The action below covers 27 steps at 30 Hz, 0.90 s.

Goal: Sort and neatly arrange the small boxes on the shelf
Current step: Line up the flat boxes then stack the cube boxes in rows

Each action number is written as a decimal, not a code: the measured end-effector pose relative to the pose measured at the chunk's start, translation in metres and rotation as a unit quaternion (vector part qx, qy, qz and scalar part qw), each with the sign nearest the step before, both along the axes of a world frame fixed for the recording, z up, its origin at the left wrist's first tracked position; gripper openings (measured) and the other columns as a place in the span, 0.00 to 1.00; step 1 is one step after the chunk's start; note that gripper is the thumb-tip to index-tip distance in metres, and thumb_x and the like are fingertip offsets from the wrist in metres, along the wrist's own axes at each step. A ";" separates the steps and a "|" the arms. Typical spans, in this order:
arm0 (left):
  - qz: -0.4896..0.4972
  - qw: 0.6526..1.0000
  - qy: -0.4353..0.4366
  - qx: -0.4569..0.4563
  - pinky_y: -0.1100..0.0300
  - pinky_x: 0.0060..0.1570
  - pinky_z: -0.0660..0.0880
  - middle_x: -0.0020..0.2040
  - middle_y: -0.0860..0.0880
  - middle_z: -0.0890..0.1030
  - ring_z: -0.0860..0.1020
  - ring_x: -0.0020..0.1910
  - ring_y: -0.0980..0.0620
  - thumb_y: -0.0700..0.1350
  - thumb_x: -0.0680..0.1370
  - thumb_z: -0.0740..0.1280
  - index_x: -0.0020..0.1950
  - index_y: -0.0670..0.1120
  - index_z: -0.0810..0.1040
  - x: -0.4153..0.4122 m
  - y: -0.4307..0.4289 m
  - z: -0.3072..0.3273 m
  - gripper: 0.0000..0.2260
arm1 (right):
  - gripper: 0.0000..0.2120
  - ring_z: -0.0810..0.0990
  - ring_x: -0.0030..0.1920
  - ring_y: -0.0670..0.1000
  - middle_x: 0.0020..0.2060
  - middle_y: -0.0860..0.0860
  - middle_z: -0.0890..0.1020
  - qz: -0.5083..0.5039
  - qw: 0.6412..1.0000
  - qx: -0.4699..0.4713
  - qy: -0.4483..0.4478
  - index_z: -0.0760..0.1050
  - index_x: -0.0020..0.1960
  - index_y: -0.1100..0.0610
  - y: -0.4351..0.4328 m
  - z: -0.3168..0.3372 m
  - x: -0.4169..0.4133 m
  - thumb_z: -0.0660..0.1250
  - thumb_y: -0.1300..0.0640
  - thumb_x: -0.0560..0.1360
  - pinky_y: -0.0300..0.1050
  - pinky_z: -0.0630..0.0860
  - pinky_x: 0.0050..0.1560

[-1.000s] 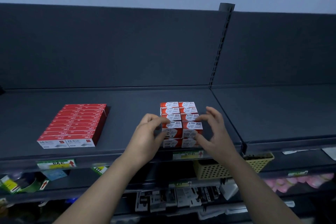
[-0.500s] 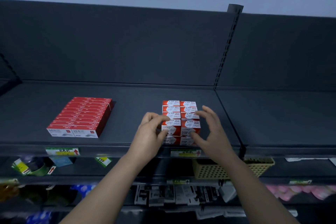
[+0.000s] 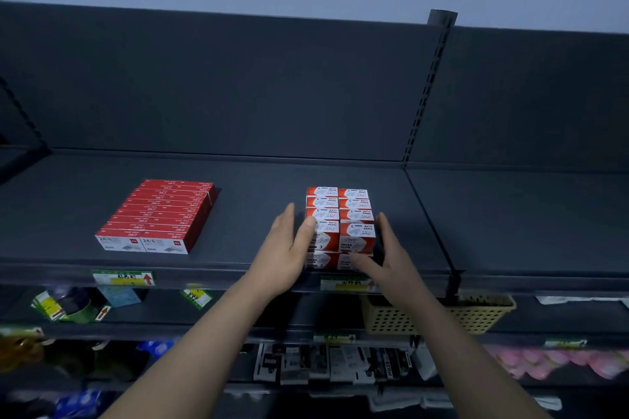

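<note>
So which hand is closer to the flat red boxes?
Left. The left hand is at the left side of the paper clip boxes, toward the flat red boxes. The right hand is on their other side, farther away.

Dim bluish light, curved wide-angle edges (lower shelves blurred)

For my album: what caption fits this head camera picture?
Left hand and right hand flank the paper clip boxes on the shelf; flat red boxes sit apart.
</note>
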<state>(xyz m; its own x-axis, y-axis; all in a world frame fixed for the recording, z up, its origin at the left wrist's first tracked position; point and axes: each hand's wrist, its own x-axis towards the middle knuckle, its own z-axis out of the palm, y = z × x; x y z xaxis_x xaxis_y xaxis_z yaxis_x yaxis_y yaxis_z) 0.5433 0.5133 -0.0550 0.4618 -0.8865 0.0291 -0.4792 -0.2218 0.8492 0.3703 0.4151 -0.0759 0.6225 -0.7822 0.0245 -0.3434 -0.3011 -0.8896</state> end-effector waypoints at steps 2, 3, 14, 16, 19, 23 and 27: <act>0.002 0.998 0.051 0.030 0.50 0.75 0.54 0.77 0.52 0.59 0.58 0.75 0.52 0.71 0.75 0.47 0.78 0.52 0.54 -0.001 -0.006 -0.002 0.36 | 0.29 0.75 0.60 0.41 0.61 0.40 0.76 0.026 1.000 0.002 -0.015 0.60 0.67 0.35 -0.001 0.007 0.003 0.68 0.46 0.71 0.49 0.74 0.60; 0.000 0.996 0.076 0.035 0.48 0.74 0.57 0.76 0.53 0.62 0.61 0.74 0.52 0.75 0.72 0.45 0.76 0.55 0.57 -0.001 -0.009 -0.003 0.38 | 0.26 0.76 0.59 0.41 0.59 0.40 0.78 0.041 0.999 0.013 -0.022 0.62 0.65 0.34 -0.002 0.011 0.004 0.67 0.51 0.72 0.47 0.74 0.58; -0.035 0.993 0.107 0.021 0.55 0.62 0.68 0.62 0.55 0.77 0.75 0.61 0.54 0.63 0.80 0.45 0.70 0.59 0.65 -0.009 -0.013 0.000 0.22 | 0.21 0.75 0.60 0.42 0.59 0.40 0.77 0.032 0.996 0.074 -0.027 0.63 0.67 0.39 -0.004 0.017 0.013 0.55 0.51 0.75 0.53 0.70 0.64; -0.033 0.994 0.103 0.019 0.56 0.60 0.68 0.62 0.55 0.77 0.75 0.61 0.54 0.63 0.80 0.45 0.70 0.59 0.65 -0.010 -0.014 -0.001 0.22 | 0.20 0.75 0.60 0.42 0.60 0.40 0.77 0.026 0.997 0.070 -0.020 0.64 0.68 0.40 -0.005 0.017 0.013 0.55 0.53 0.77 0.53 0.70 0.64; -0.026 0.993 0.109 0.018 0.58 0.58 0.67 0.60 0.56 0.78 0.75 0.60 0.55 0.63 0.80 0.46 0.70 0.58 0.66 -0.010 -0.013 -0.001 0.22 | 0.19 0.75 0.60 0.43 0.60 0.40 0.77 0.022 0.998 0.063 -0.012 0.63 0.68 0.40 -0.007 0.015 0.013 0.54 0.54 0.79 0.53 0.70 0.64; -0.010 0.995 0.095 0.018 0.61 0.56 0.65 0.59 0.56 0.78 0.75 0.58 0.57 0.60 0.81 0.46 0.68 0.55 0.70 -0.011 -0.010 0.007 0.21 | 0.19 0.76 0.58 0.42 0.58 0.40 0.78 0.025 0.998 0.060 0.011 0.63 0.68 0.40 -0.012 0.015 0.009 0.56 0.53 0.79 0.52 0.72 0.62; -0.002 0.999 0.047 0.015 0.76 0.45 0.65 0.53 0.61 0.78 0.74 0.50 0.68 0.57 0.82 0.48 0.63 0.54 0.74 -0.008 -0.003 0.016 0.18 | 0.32 0.69 0.68 0.44 0.69 0.40 0.69 0.024 0.997 0.053 0.046 0.56 0.74 0.44 -0.021 0.016 -0.004 0.64 0.44 0.74 0.54 0.67 0.68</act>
